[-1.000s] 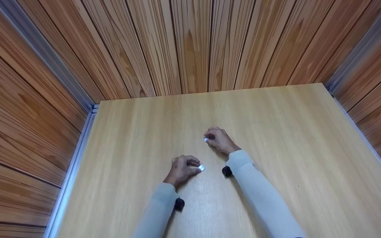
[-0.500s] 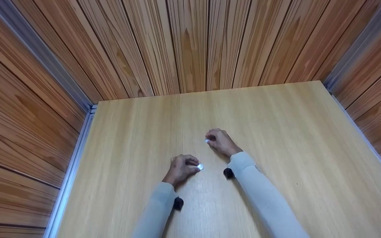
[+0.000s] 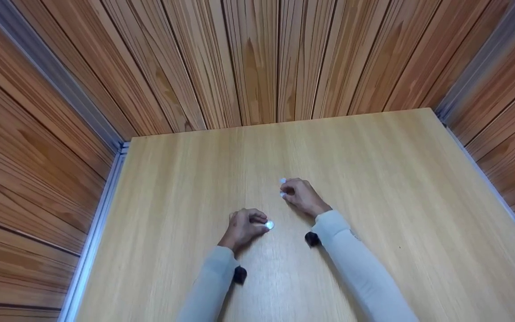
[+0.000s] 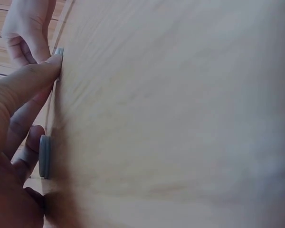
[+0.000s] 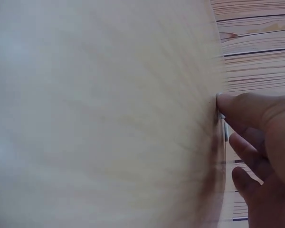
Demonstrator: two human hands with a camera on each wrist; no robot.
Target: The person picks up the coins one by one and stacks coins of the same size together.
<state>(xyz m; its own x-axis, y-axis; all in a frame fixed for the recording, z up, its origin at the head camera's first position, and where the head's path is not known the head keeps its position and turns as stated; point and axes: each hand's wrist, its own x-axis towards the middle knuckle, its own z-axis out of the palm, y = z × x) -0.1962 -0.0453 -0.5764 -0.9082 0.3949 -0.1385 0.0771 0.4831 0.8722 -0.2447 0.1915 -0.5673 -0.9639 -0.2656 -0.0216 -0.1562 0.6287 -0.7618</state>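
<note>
In the head view my left hand [image 3: 242, 229] lies low over the table, thumb and fingertips pinching a small white round disc [image 3: 269, 225]. A second disc [image 4: 44, 156], pale and layered at its edge, shows under that hand's lower fingers in the left wrist view; whether they hold it is unclear. My right hand [image 3: 303, 197], farther forward, pinches another white disc [image 3: 283, 195] at its thumb. Just beyond its index finger sits one more white disc [image 3: 283, 180]. The right wrist view shows the thumb over one disc [image 5: 220, 105], partly covering it.
The light wooden table [image 3: 195, 179] ends at a wood-plank wall [image 3: 257, 67] behind. More plank walls with metal rails [image 3: 101, 223] flank it. A dark box [image 3: 239, 275] sits on the left wrist and another [image 3: 312, 239] on the right.
My right hand has drawn back slightly and to the right, and a white disc has come into sight beyond its index finger. The left hand has hardly moved.
</note>
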